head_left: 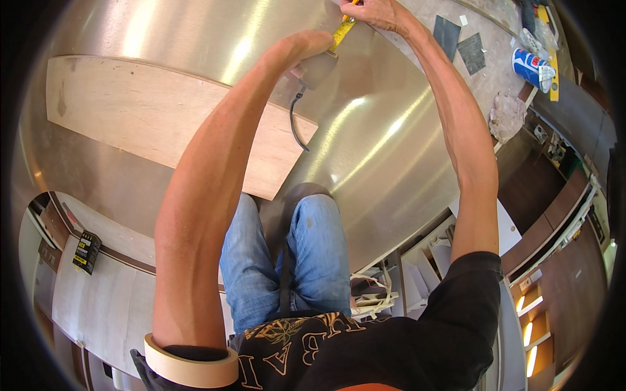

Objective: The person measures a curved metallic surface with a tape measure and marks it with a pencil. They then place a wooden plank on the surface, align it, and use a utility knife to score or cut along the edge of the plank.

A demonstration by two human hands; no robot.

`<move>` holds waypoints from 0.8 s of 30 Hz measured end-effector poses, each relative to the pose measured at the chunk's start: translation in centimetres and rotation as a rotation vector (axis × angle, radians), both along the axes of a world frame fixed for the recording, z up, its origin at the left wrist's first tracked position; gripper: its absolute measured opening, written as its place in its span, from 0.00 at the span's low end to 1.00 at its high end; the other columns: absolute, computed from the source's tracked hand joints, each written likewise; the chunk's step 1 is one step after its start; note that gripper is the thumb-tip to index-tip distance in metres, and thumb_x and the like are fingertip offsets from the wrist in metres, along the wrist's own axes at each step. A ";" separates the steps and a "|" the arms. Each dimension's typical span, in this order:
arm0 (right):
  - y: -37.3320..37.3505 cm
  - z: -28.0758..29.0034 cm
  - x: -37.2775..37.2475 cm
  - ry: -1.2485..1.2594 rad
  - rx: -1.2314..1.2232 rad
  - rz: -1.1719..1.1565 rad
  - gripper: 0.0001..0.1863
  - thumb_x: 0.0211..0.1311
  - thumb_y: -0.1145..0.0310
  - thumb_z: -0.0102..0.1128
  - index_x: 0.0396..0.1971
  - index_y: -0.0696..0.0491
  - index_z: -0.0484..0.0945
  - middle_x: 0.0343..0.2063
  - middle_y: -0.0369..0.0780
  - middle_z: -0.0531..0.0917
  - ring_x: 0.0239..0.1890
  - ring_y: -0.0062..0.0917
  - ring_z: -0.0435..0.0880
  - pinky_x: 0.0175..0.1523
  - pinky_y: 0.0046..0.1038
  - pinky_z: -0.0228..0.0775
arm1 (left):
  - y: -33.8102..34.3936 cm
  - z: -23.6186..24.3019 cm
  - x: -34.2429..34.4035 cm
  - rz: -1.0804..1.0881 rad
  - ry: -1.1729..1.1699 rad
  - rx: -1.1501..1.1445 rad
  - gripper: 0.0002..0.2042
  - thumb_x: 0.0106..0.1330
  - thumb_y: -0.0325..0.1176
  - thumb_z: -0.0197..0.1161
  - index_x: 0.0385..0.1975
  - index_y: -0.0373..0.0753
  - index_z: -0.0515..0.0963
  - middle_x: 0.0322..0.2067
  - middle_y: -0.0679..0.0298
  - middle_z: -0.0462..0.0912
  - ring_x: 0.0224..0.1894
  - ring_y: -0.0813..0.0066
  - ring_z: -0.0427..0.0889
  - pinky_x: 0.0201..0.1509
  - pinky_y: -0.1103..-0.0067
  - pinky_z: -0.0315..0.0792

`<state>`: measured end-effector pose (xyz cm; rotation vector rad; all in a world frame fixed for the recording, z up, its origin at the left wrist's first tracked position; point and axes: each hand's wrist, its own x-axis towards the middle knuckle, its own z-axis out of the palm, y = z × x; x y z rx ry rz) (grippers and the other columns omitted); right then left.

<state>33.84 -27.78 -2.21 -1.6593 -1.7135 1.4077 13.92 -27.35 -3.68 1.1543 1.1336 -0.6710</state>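
Stretched far forward over a large shiny metal sheet, my left hand is closed on a tape measure. Its dark wrist strap dangles over the sheet. A short length of yellow blade runs from the case toward my right hand. That hand is pinched around a thin yellow-orange pencil beside the blade, close to the sheet's far edge. The top of the picture cuts off part of the pencil and the fingers. Below my left forearm, a long plywood board lies on the metal.
A roll of masking tape sits around my left upper arm. At the far right are dark square pieces, a blue can, crumpled plastic and a yellow level. A black-yellow box stands at left.
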 end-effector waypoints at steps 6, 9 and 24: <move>-0.3 -0.2 0.2 -0.015 0.036 0.010 0.09 0.54 0.65 0.58 0.23 0.55 0.76 0.19 0.37 0.80 0.24 0.21 0.78 0.31 0.27 0.70 | -0.1 -0.1 0.0 -0.006 -0.011 0.003 0.20 0.72 0.47 0.42 0.39 0.43 0.81 0.23 0.63 0.86 0.23 0.78 0.82 0.29 0.77 0.70; -0.2 -0.1 0.0 0.011 0.028 0.008 0.09 0.54 0.65 0.58 0.23 0.56 0.77 0.19 0.37 0.80 0.24 0.21 0.78 0.31 0.27 0.70 | -0.1 -0.6 -0.2 -0.014 -0.016 0.023 0.20 0.72 0.47 0.42 0.39 0.42 0.81 0.23 0.63 0.86 0.23 0.78 0.82 0.28 0.77 0.70; -0.5 -0.6 0.2 -0.008 0.029 -0.006 0.08 0.55 0.65 0.58 0.25 0.55 0.77 0.20 0.37 0.81 0.26 0.21 0.78 0.32 0.27 0.71 | 0.0 0.2 -0.1 -0.029 -0.049 0.031 0.21 0.72 0.48 0.43 0.40 0.41 0.81 0.24 0.62 0.86 0.23 0.77 0.84 0.27 0.78 0.72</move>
